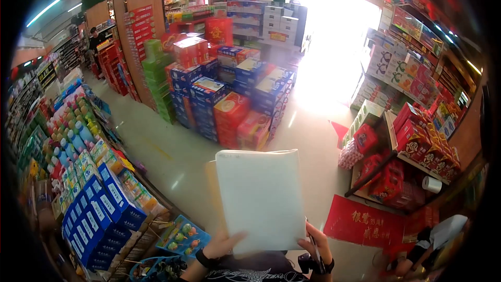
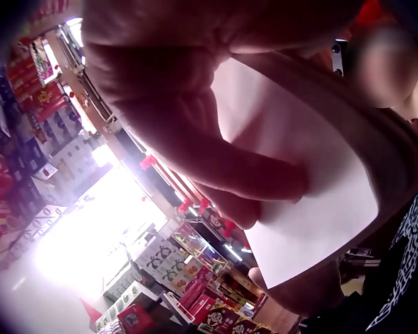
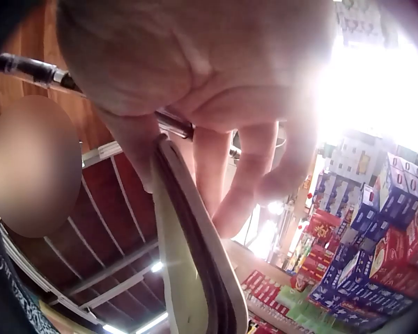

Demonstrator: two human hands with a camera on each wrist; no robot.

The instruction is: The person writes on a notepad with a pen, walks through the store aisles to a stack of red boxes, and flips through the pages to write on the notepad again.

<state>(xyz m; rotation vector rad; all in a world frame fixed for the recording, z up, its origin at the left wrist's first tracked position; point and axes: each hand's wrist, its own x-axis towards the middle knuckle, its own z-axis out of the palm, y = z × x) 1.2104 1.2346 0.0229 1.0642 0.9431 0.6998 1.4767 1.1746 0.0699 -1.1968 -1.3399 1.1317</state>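
Note:
A notebook [image 1: 261, 198] with a blank-looking white page is held up in front of the body, a yellowish sheet or cover peeking out at its left. My left hand [image 1: 222, 245] grips its lower left corner, thumb over the page; in the left wrist view fingers [image 2: 251, 174] lie across the white paper. At the lower right edge, my right hand [image 1: 317, 243] pinches the notebook between thumb and fingers. A dark pen [image 3: 35, 69] is tucked in that same hand, crossing the palm in the right wrist view. The notebook's thick, curved edge [image 3: 209, 271] shows there.
Stacked blue and red cartons [image 1: 209, 94] stand ahead on the shop floor. Blue boxes [image 1: 99, 219] and bottles crowd the left, near a blue tray [image 1: 182, 237] of small items. Shelves with red packages [image 1: 381, 177] line the right, beside a red floor mat [image 1: 365, 222]. Another person [image 1: 94, 42] stands far left.

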